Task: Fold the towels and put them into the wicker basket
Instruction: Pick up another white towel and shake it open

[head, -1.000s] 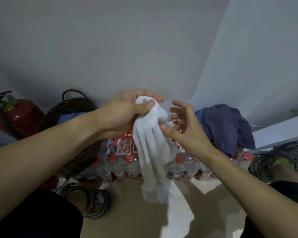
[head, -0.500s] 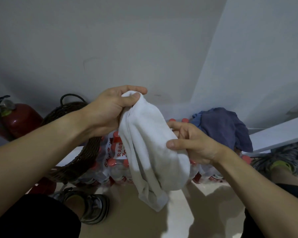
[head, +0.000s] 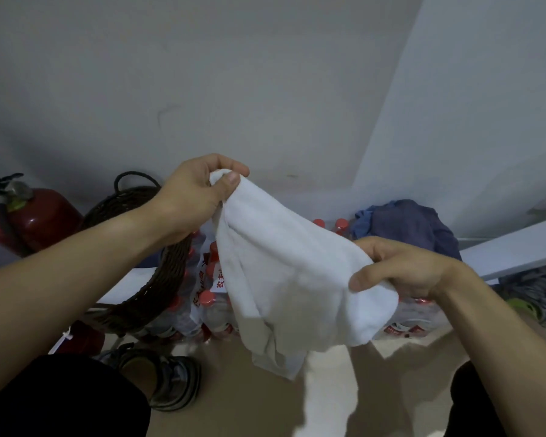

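While held in mid-air, white towel [head: 284, 279] is pinched at one corner by left hand [head: 199, 197] and gripped along an edge by right hand [head: 404, 269], probably to spread it for folding; wicker basket [head: 145, 247] waits at 9 o'clock.

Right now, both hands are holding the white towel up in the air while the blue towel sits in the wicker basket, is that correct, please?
Not quite. The head view shows the blue towel lying on the packs of water bottles, right of the wicker basket. The left hand and right hand do hold the white towel up.
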Motion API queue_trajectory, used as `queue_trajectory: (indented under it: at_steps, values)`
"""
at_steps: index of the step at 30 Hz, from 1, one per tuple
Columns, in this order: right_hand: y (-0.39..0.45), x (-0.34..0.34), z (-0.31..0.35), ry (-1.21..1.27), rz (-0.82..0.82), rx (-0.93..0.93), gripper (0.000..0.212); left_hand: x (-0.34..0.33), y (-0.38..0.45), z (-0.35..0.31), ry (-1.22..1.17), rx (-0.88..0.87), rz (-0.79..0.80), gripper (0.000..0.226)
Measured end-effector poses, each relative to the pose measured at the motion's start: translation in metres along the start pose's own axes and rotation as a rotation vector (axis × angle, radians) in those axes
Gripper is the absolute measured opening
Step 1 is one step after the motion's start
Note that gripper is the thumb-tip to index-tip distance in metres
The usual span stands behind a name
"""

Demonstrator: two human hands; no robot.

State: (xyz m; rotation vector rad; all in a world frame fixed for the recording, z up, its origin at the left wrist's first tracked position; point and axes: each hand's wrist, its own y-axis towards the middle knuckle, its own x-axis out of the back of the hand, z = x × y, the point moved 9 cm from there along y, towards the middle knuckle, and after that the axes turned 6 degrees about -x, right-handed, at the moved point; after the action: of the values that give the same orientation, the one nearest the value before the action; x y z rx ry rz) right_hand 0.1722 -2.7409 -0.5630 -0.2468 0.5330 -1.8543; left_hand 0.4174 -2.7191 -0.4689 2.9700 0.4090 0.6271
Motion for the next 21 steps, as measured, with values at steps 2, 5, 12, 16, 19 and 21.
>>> queue_trajectory:
  at_steps: [2,5,12,16,19,21]
  values:
    - [-0.006,0.005,-0.005,0.078,0.049,-0.004,0.039,0.005,0.002,0.005,0.202,-0.056,0.020,0.014]
    - [-0.015,0.012,-0.007,0.180,0.111,0.037,0.042,0.004,0.004,0.027,0.541,-0.058,0.153,0.016]
    - [-0.011,0.044,-0.014,0.338,0.000,0.108,0.049,0.001,-0.014,0.103,0.093,0.394,0.163,0.021]
    - [0.008,0.066,-0.027,0.377,-0.302,0.062,0.028,-0.015,-0.017,0.125,-0.017,0.418,0.058,0.020]
    - [0.020,0.086,-0.049,0.461,-0.527,-0.005,0.025,-0.015,-0.010,0.139,0.085,0.359,-0.051,0.019]
    - [0.023,0.102,-0.064,0.431,-0.726,-0.027,0.021,-0.011,-0.003,0.145,0.217,0.310,-0.082,0.022]
